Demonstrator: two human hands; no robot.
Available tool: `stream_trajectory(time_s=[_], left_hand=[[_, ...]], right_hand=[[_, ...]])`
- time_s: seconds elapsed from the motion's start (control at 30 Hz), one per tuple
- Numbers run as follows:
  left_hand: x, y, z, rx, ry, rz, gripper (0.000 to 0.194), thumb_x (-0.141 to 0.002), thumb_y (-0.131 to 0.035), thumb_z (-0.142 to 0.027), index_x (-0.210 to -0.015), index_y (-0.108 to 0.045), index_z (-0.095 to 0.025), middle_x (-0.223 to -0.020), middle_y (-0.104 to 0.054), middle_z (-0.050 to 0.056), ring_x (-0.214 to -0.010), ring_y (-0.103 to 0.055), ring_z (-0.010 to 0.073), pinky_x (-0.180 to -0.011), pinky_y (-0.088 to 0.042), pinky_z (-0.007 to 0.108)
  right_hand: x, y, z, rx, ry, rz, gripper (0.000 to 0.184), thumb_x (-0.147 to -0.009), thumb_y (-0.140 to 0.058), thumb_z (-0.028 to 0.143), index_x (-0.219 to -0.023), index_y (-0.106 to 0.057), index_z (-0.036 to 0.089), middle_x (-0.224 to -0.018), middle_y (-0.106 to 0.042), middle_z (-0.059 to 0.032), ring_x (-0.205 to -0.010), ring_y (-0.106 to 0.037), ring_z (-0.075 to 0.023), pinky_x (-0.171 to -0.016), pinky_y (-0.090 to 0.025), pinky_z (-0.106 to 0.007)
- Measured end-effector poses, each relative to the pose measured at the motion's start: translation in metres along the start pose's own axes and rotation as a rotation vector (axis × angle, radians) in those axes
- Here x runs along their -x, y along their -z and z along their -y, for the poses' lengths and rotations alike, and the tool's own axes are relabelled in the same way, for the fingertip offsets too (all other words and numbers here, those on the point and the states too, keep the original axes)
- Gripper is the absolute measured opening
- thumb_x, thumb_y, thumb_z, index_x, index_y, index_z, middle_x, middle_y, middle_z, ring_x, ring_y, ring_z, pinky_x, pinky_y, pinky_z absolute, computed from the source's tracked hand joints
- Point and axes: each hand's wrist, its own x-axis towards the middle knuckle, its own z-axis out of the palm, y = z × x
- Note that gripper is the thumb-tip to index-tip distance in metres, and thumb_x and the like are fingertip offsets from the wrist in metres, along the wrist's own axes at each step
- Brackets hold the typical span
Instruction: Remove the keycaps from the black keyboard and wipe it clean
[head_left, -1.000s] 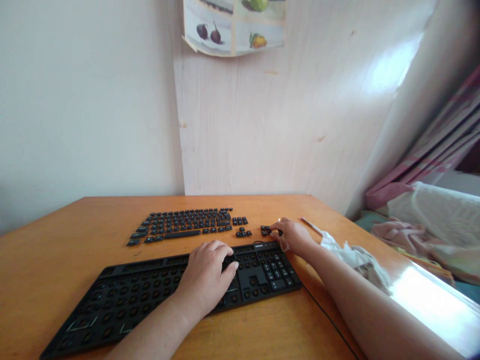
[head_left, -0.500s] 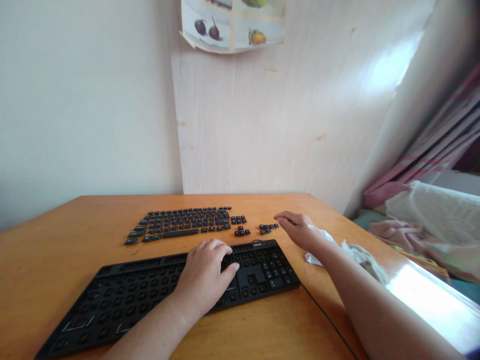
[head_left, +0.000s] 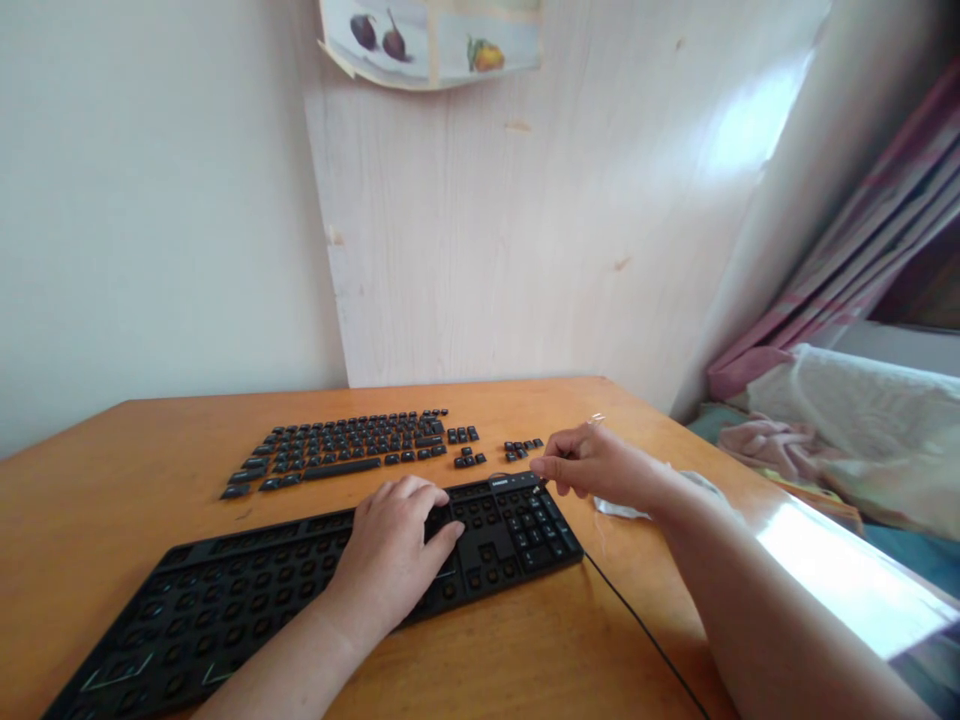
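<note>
While the left hand rests on the keyboard, thumb apart from fingers, the right hand is at its far right corner, thumb and forefinger together; what is between them is too small to tell. The keyboard lies on the desk, mostly bare of keys, with loose keycaps in rows beyond it. Thin wire shows above the right hand, a cloth lies beside that wrist, and a cable runs from near the keyboard's right end.

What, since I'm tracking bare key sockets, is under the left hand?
The black keyboard: bare sockets show on both sides of the left hand. Whatever lies directly beneath it is covered and can't be seen.
</note>
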Motion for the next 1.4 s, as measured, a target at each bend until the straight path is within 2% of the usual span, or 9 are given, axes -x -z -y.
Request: stream_trajectory(time_s=[0.2,0.47,0.63,0.77,0.93,1.17,1.4], left_hand=[[-0.001,-0.002,0.001,-0.007,-0.003,-0.006,0.023,-0.083,-0.062,-0.041,-0.098,-0.065,-0.024,-0.105,-0.066,0.006,-0.100,-0.058,0.0263,-0.090,-0.042,0.041],[0.000,-0.002,0.001,-0.009,0.004,0.003,0.024,-0.083,-0.062,-0.041,-0.099,-0.065,-0.024,-0.106,-0.065,0.006,-0.101,-0.057,0.0268,-0.090,-0.042,0.042],[0.000,-0.002,0.000,-0.016,0.009,-0.001,0.024,-0.083,-0.061,-0.041,-0.100,-0.065,-0.024,-0.108,-0.065,0.006,-0.103,-0.057,0.0273,-0.090,-0.042,0.042],[0.000,-0.001,0.000,-0.015,0.004,-0.010,0.023,-0.083,-0.061,-0.040,-0.100,-0.065,-0.024,-0.106,-0.066,0.006,-0.102,-0.057,0.0270,-0.089,-0.042,0.041],[0.001,-0.001,-0.001,-0.026,0.003,-0.008,0.023,-0.083,-0.061,-0.040,-0.100,-0.066,-0.025,-0.106,-0.066,0.006,-0.101,-0.058,0.0268,-0.089,-0.043,0.042],[0.001,-0.001,-0.001,-0.041,0.005,0.000,0.025,-0.084,-0.060,-0.041,-0.101,-0.065,-0.024,-0.107,-0.066,0.006,-0.102,-0.057,0.0264,-0.090,-0.042,0.042],[0.002,0.000,0.000,-0.022,0.000,0.003,0.025,-0.085,-0.058,-0.042,-0.102,-0.065,-0.024,-0.108,-0.065,0.006,-0.103,-0.057,0.0266,-0.090,-0.043,0.041]], right_hand=[[0.001,-0.010,0.013,0.034,-0.096,0.001,0.037,-0.084,-0.059,0.050,-0.063,-0.057,0.020,-0.053,-0.062,-0.0018,-0.044,-0.052,-0.0108,-0.042,-0.036,-0.022],[-0.006,-0.027,0.006,0.050,-0.107,0.012,0.031,-0.083,-0.058,0.046,-0.066,-0.055,0.020,-0.052,-0.061,-0.0002,-0.047,-0.056,-0.0129,-0.042,-0.038,-0.022],[-0.009,-0.037,0.004,0.112,-0.085,-0.015,0.027,-0.083,-0.056,0.041,-0.066,-0.054,0.020,-0.052,-0.060,0.0003,-0.046,-0.055,-0.0128,-0.042,-0.034,-0.022],[-0.010,-0.039,0.005,0.185,-0.068,-0.043,0.025,-0.082,-0.055,0.038,-0.065,-0.055,0.020,-0.051,-0.060,0.0002,-0.046,-0.053,-0.0122,-0.042,-0.030,-0.023],[-0.015,-0.038,0.006,0.194,-0.082,-0.068,0.025,-0.079,-0.059,0.041,-0.065,-0.056,0.020,-0.051,-0.060,0.0002,-0.046,-0.053,-0.0123,-0.042,-0.030,-0.023],[-0.018,-0.038,-0.002,0.004,-0.206,-0.063,0.017,-0.075,-0.057,0.030,-0.063,-0.050,0.021,-0.047,-0.060,0.0000,-0.043,-0.057,-0.0138,-0.040,-0.036,-0.022],[-0.019,-0.036,-0.007,-0.105,-0.197,-0.073,0.018,-0.074,-0.056,0.026,-0.058,-0.048,0.021,-0.042,-0.057,0.0019,-0.039,-0.052,-0.0110,-0.040,-0.036,-0.020]])
